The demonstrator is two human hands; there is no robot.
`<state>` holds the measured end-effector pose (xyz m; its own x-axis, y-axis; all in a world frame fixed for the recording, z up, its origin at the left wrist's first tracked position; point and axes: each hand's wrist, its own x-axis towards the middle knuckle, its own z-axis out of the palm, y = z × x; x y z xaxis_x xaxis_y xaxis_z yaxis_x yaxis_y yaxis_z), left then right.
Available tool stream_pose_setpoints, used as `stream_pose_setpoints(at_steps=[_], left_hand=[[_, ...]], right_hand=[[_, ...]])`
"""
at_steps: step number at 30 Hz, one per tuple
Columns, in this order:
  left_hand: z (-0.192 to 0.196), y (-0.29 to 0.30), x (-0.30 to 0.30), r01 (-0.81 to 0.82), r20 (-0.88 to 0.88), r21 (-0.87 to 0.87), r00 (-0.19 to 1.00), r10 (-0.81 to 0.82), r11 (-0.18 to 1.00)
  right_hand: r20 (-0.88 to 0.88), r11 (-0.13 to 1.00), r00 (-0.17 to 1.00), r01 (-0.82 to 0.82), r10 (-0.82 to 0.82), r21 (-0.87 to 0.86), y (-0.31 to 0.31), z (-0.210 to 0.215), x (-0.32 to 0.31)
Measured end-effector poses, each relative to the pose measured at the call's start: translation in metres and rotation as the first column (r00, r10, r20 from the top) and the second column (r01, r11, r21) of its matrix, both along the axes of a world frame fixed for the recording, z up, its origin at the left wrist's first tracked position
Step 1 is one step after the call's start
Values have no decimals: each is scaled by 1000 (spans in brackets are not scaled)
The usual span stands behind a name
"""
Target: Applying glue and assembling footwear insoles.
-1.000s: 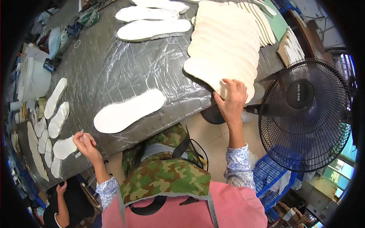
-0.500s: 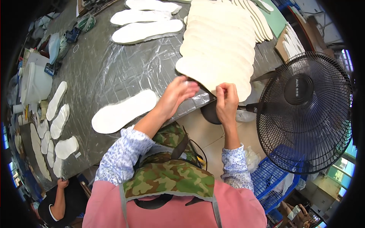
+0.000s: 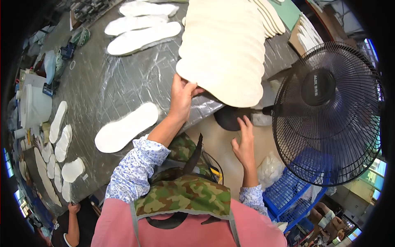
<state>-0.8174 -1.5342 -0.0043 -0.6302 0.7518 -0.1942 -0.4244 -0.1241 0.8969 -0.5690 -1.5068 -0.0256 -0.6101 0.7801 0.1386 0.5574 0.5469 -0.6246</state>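
Note:
A long row of overlapping cream insoles [image 3: 224, 53] runs from the far edge to the table's near edge. My left hand [image 3: 182, 95] pinches the left rim of the nearest insole [image 3: 222, 84], thumb on top and the other fingers partly hidden beneath. My right hand [image 3: 245, 142] hangs off the table edge, just below the row, fingers apart and holding nothing. On the table to the left of my left forearm lies a single white fluffy insole [image 3: 126, 127]. Several more white fluffy insoles [image 3: 144, 38] lie at the far left of the row.
A black fan [image 3: 327, 113] stands close on my right, above blue plastic crates [image 3: 294, 185]. White insole pieces [image 3: 63, 144] and a white tub [image 3: 38, 105] occupy the table's left side. At lower left another person's arm [image 3: 73, 224] reaches the table edge.
My right hand has let go of the nearest insole's edge and dropped toward me. My left hand has closed on that insole's left rim. The view has shifted slightly.

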Motion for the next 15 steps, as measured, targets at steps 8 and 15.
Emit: stream_pose_setpoints(at_steps=[8, 15], left_hand=[[12, -1, 2, 94, 70, 7, 993, -94, 996], [0, -6, -14, 293, -61, -146, 951, -304, 945]], right_hand=[[-215, 947, 971, -32, 106, 320, 39, 55, -133], [-664, 924, 743, 307, -84, 228, 58, 105, -107]])
